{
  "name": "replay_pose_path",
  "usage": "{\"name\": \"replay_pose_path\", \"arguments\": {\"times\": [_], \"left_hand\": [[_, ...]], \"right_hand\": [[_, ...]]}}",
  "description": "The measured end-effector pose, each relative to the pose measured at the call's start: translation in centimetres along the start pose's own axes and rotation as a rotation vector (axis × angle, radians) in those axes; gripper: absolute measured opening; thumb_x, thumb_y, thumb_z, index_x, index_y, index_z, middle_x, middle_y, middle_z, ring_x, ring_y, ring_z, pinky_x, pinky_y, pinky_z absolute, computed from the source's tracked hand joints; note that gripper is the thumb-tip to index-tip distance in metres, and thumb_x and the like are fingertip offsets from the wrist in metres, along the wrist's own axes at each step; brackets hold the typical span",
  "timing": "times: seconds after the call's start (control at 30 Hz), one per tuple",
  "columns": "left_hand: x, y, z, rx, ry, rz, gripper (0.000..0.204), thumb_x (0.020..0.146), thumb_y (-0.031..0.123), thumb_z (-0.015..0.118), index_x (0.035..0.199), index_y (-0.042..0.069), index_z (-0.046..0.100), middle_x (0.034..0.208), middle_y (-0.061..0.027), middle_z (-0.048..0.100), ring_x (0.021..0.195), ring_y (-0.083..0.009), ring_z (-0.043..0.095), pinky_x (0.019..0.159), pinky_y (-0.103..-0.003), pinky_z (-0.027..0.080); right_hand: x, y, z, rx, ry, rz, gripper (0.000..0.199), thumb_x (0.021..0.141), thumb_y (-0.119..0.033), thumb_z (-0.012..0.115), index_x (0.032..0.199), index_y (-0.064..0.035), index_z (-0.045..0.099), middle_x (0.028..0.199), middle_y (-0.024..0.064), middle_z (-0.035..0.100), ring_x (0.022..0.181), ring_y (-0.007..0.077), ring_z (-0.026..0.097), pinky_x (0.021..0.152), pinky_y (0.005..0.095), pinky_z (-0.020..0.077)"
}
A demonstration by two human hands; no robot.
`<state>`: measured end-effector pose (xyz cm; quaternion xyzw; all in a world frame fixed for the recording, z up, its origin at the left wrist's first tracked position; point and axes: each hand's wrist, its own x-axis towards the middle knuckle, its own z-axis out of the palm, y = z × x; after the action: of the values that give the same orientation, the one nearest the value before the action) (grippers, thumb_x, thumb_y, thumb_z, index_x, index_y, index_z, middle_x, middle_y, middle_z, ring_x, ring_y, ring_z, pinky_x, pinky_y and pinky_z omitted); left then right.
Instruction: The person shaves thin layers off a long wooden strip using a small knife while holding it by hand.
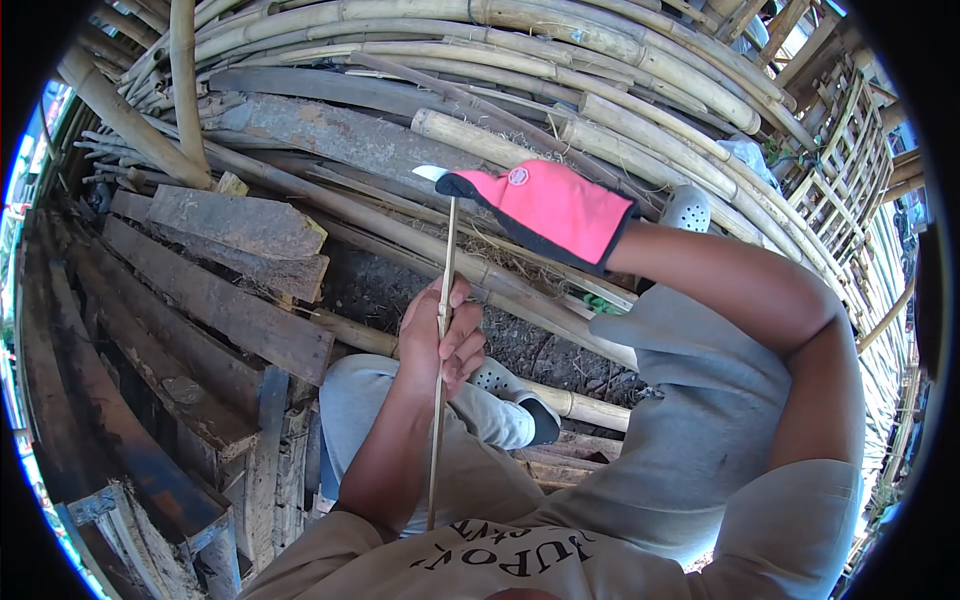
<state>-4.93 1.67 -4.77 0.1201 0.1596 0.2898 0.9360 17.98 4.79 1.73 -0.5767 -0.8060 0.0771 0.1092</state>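
My left hand (440, 335) is bare, its fingers closed round a thin bamboo strip (437, 430). The strip stands lengthwise in front of me, its lower end against my shirt and its upper end just under the right glove. A pink and black work glove covers my right hand (550, 207), which is stretched across to the left. From its closed fingertips juts the pale, pointed blade of a knife (430, 172), close to the strip's top. The knife's handle is hidden by the glove.
Long bamboo poles (620, 45) lie stacked across the far side. Weathered planks (215, 290) are piled at the left, beside an upright pole (185, 90). A woven bamboo lattice (845, 165) stands at the far right. My legs and grey perforated clogs (688, 208) are below my arms.
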Motion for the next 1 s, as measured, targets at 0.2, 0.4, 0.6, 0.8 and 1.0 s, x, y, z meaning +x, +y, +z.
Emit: {"name": "replay_pose_path", "arguments": {"times": [0.2, 0.4, 0.6, 0.8, 1.0], "left_hand": [[-0.1, -1.5, -1.3, -0.374, -0.286, -0.098, 0.015, 0.107, 0.012, 0.030, 0.102, 0.007, 0.043, 0.056, -0.0063, 0.048, 0.034, -0.0183, 0.047, 0.028, -0.029, 0.034], [-0.1, -1.7, -1.6, -0.386, -0.287, -0.095, 0.013, 0.106, 0.011, 0.031, 0.102, 0.007, 0.043, 0.056, -0.0067, 0.048, 0.035, -0.0189, 0.049, 0.028, -0.029, 0.034], [-0.1, -2.1, -1.2, -0.398, -0.280, -0.130, 0.014, 0.106, 0.011, 0.031, 0.102, 0.008, 0.044, 0.056, -0.0063, 0.048, 0.034, -0.0181, 0.048, 0.028, -0.027, 0.033], [-0.4, -2.0, 0.6, -0.290, -0.239, -0.172, 0.021, 0.108, 0.018, 0.028, 0.096, 0.010, 0.043, 0.052, -0.0043, 0.044, 0.030, -0.0159, 0.041, 0.026, -0.027, 0.030], [-0.8, -1.2, 0.6, -0.263, -0.288, -0.173, 0.021, 0.107, 0.020, 0.028, 0.095, 0.010, 0.043, 0.050, -0.0037, 0.043, 0.030, -0.0153, 0.039, 0.027, -0.027, 0.028]], "right_hand": [[-0.6, 0.6, 2.5, 0.179, -0.211, 0.228, 0.040, 0.106, -0.036, 0.042, 0.142, -0.0220, 0.052, 0.062, 0.0181, 0.059, 0.057, 0.0328, 0.065, 0.048, 0.0428, 0.0521], [-0.8, 0.2, 2.9, 0.101, -0.157, 0.118, 0.046, 0.105, -0.041, 0.044, 0.142, -0.0150, 0.053, 0.056, 0.0103, 0.055, 0.047, 0.0235, 0.057, 0.043, 0.0364, 0.0465], [-1.1, -1.7, -2.5, 0.735, -0.410, 0.666, 0.048, 0.102, -0.051, 0.047, 0.092, -0.0081, 0.066, 0.052, -0.0014, 0.050, 0.040, 0.0115, 0.048, 0.038, 0.0287, 0.0404], [-0.6, 1.2, -2.9, 0.774, -0.481, 0.679, 0.052, 0.103, -0.050, 0.041, 0.085, -0.0073, 0.066, 0.057, 0.0019, 0.052, 0.043, 0.0166, 0.053, 0.036, 0.0303, 0.0424], [0.4, 0.8, -1.6, 0.553, -0.646, 0.968, 0.055, 0.105, -0.051, 0.034, 0.131, -0.0113, 0.061, 0.086, 0.0114, 0.069, 0.082, 0.0228, 0.071, 0.073, 0.0356, 0.0572]]}}
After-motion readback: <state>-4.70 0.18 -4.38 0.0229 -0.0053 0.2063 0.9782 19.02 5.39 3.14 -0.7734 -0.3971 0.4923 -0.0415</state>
